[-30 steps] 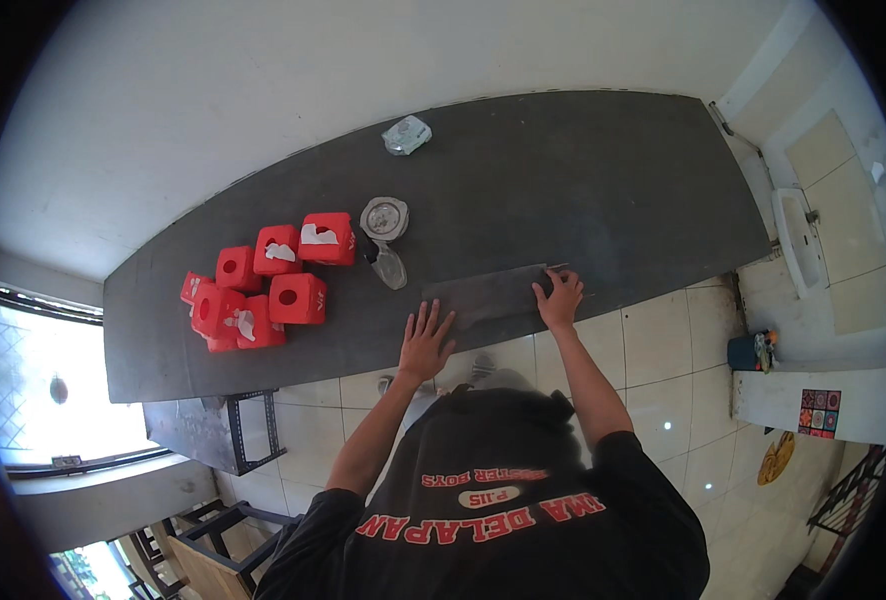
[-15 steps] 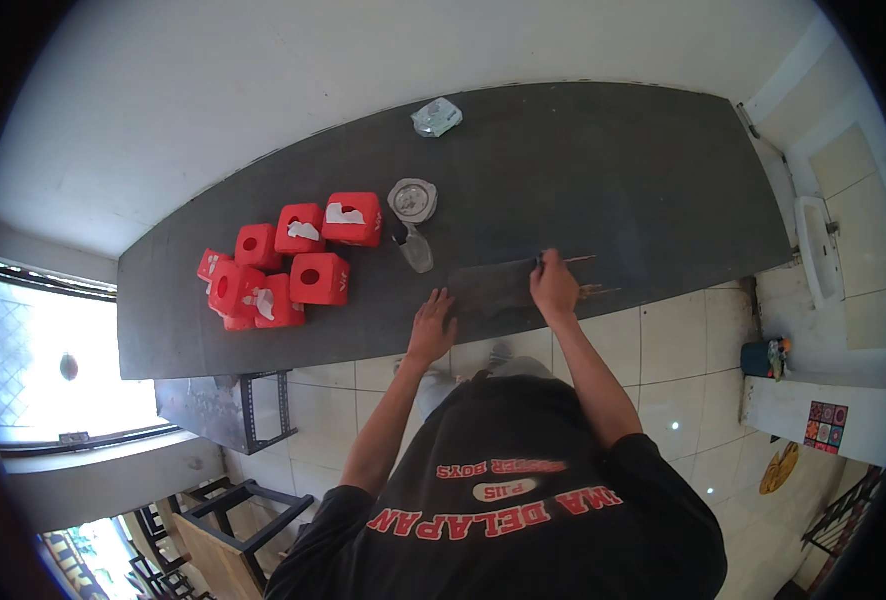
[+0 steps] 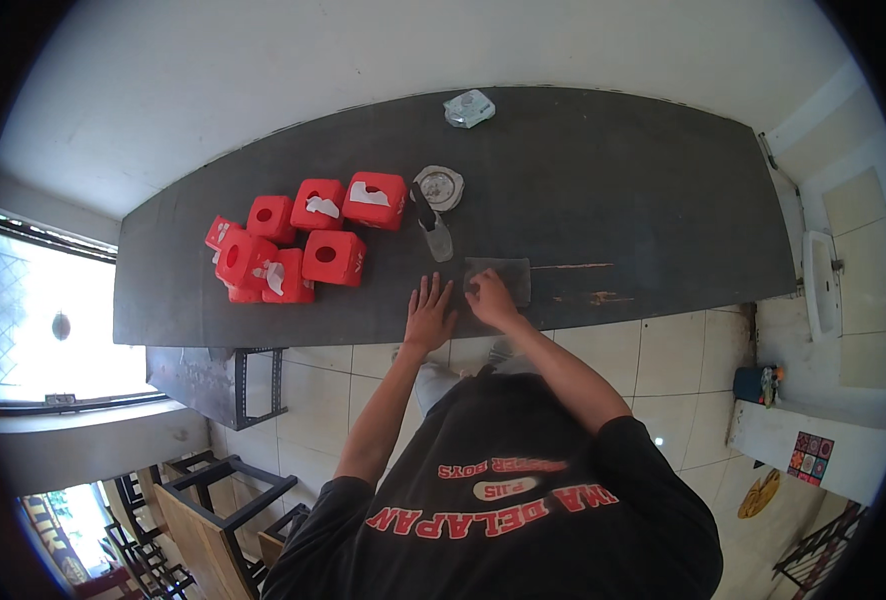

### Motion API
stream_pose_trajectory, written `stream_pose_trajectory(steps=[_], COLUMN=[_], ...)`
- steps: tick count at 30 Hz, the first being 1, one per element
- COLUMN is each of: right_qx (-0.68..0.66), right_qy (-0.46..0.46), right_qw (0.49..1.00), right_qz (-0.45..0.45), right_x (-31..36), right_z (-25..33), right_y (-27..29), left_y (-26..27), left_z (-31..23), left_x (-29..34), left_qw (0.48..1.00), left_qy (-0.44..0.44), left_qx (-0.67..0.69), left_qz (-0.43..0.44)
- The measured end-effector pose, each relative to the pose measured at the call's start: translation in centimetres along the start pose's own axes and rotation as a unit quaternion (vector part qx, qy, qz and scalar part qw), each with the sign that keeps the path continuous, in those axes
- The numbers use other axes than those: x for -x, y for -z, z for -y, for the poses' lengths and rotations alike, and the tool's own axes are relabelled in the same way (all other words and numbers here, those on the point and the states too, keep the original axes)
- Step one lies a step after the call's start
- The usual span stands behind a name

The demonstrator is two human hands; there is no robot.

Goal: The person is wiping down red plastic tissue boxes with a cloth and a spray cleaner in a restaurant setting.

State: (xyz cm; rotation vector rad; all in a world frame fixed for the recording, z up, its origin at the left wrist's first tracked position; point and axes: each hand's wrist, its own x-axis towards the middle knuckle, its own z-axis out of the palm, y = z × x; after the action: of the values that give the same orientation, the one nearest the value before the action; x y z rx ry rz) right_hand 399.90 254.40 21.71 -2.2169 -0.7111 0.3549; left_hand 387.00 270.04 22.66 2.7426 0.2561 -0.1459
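Note:
My left hand (image 3: 430, 312) lies flat on the dark tabletop near its front edge, fingers stretched, holding nothing. Just right of it, my right hand (image 3: 491, 298) has its fingers curled down on a thin grey cloth (image 3: 511, 272), roughly square and spread on the table. Part of the cloth is hidden under that hand. Beyond my hands a clear spray bottle (image 3: 439, 243) with a black nozzle lies on its side. A round, clear glass ashtray (image 3: 440, 188) sits just behind the bottle.
Several red tissue boxes (image 3: 335, 258) cluster on the left of the grey-black table (image 3: 653, 190). A pale plastic packet (image 3: 470, 108) rests near the back wall. Scratched, brownish marks (image 3: 603, 298) show right of the cloth. A wooden table (image 3: 198, 530) stands behind me on the left.
My right hand has moved left, toward my left hand, and now presses on the cloth's left part. The cloth covers a smaller area. My left hand stays flat; the view has shifted slightly.

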Motion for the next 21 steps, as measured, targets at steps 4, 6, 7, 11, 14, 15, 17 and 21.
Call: stream_pose_trajectory(steps=[4, 6, 7, 11, 14, 15, 17, 21], right_qx=[-0.121, -0.067, -0.066, 0.054, 0.136, 0.167, 0.107, -0.133], right_qy=[0.002, -0.060, -0.058, -0.204, -0.182, -0.147, -0.149, -0.096], right_qw=[0.992, 0.991, 0.991, 0.966, 0.967, 0.967, 0.977, 0.986], right_qz=[0.044, -0.099, -0.098, -0.147, -0.115, -0.120, -0.109, -0.024], right_x=[-0.3, -0.1, 0.1, 1.5, 2.7, 2.6, 2.0, 1.1], right_z=[-1.5, -2.3, -2.9, -2.9, -2.6, -2.6, -4.6, -2.1], right_y=[2.7, 5.6, 6.7, 8.6, 7.7, 7.4, 7.8, 9.1], left_y=[-0.2, 0.1, 0.1, -0.6, -1.6, -1.5, 1.6, 2.9], left_z=[0.2, -0.7, -1.0, -1.3, -1.7, -2.1, -4.8, -6.5], left_x=[0.1, 0.1, 0.1, 0.2, -0.3, -1.1, -3.8, -4.5], left_qw=[1.000, 0.999, 0.999, 0.998, 0.995, 0.993, 0.995, 0.952], left_qy=[0.004, 0.024, 0.025, 0.023, 0.037, 0.053, 0.085, 0.072], left_qx=[-0.001, -0.010, -0.009, -0.051, -0.070, -0.077, 0.049, 0.280], left_qz=[-0.008, -0.027, -0.028, -0.029, -0.054, -0.066, -0.009, -0.099])
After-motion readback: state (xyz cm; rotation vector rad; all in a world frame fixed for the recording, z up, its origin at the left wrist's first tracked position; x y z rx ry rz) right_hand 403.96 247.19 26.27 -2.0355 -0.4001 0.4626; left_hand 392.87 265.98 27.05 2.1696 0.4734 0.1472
